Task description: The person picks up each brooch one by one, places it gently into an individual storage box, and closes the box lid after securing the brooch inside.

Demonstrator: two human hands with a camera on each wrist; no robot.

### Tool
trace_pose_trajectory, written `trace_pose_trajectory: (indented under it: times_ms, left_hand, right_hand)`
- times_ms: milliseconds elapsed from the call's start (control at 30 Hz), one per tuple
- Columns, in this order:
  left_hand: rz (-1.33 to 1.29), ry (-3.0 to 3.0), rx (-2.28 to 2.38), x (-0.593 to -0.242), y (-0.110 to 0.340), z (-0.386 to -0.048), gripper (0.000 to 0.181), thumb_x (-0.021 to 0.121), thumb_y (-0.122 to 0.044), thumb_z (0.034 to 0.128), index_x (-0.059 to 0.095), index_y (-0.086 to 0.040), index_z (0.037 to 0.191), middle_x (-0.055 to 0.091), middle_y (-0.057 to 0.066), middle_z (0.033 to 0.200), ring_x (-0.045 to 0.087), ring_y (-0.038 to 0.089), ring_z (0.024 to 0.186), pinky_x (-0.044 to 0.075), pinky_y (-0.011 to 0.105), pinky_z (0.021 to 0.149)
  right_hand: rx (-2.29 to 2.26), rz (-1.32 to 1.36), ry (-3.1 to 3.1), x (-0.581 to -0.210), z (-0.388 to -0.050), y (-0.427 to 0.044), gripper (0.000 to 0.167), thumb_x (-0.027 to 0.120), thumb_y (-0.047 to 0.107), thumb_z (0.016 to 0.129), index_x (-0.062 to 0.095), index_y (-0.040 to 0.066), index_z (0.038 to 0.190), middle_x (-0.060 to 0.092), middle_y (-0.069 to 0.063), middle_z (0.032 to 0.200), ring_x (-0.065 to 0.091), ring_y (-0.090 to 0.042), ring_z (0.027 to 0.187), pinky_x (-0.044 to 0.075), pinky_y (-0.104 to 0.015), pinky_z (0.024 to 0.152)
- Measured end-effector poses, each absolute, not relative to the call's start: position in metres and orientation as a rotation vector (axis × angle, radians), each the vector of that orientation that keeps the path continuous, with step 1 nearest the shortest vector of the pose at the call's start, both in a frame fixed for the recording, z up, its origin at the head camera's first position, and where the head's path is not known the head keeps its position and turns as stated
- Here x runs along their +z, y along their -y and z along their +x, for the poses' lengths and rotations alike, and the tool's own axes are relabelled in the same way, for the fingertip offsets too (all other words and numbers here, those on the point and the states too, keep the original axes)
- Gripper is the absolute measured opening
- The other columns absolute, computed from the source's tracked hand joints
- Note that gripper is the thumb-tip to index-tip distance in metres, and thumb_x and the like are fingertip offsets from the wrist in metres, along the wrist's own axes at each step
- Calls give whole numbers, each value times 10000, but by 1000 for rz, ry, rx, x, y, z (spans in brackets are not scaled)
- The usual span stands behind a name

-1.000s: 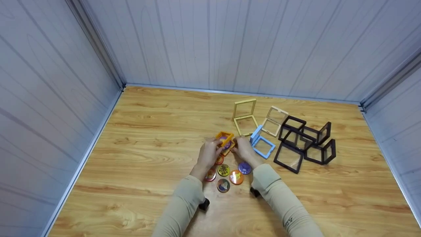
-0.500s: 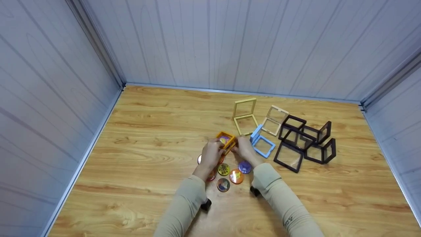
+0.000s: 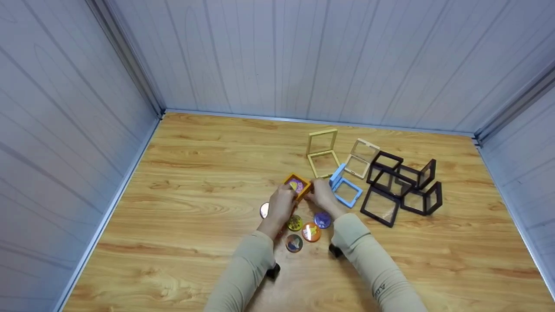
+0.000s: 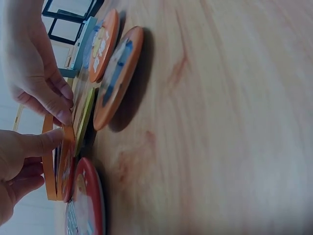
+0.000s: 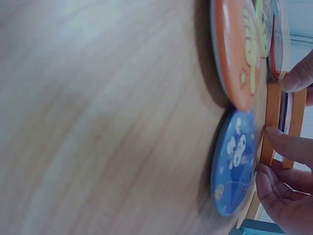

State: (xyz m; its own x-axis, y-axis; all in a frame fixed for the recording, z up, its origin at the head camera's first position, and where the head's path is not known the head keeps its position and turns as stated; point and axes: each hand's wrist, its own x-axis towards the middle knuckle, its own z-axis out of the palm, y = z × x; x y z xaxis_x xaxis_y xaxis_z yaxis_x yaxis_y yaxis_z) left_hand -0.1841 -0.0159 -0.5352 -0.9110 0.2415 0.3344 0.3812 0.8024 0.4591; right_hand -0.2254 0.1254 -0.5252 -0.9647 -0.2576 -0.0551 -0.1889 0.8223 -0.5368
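A hinged orange display frame [image 3: 305, 192] is held between both hands, with a purple round badge [image 3: 296, 185] inside it, behind its window. My left hand [image 3: 281, 203] grips the frame's left side, its thumb over the edge in the left wrist view. At the right corner my right hand [image 3: 322, 195] pinches the frame; in the right wrist view its fingers [image 5: 293, 149] lie along the orange edge. The two frame halves lie nearly together, a narrow gap with the badge's edge showing between them. Part of the frame is hidden behind the left hand.
Several round badges lie nearer the person, among them an orange one [image 3: 311, 232], a yellow one [image 3: 295, 222] and a blue-purple one [image 3: 322, 220]. A light-blue frame [image 3: 349, 193] stands right of the right hand. Yellow [image 3: 324, 164], cream [image 3: 358, 167] and several black frames [image 3: 381, 207] lie beyond.
The orange frame's raised half has folded down over the purple badge. My left hand has shifted slightly right, uncovering a pale badge at its left; the right hand has stayed nearly in place.
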Motion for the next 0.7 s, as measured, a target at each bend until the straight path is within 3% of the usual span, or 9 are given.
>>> trace_pose_trajectory:
  times_ms: [433, 700]
  left_hand:
    - [-458, 2816, -556, -534, 11, -185, 72, 706, -52, 647, 635, -55, 659, 574, 59, 791, 557, 221, 750, 478, 302, 622]
    - [-447, 2829, -451, -533, 8, -184, 138, 730, -93, 630, 676, -36, 743, 590, 72, 815, 549, 224, 792, 491, 306, 639]
  right_hand:
    - [-824, -358, -2879, -527, -227, -126, 164, 697, 42, 721, 624, -23, 853, 589, -113, 775, 530, -220, 695, 457, -327, 642]
    - [-828, -399, -2903, -526, -226, -125, 144, 697, 54, 710, 634, -17, 818, 531, -63, 666, 470, -184, 623, 411, -307, 567]
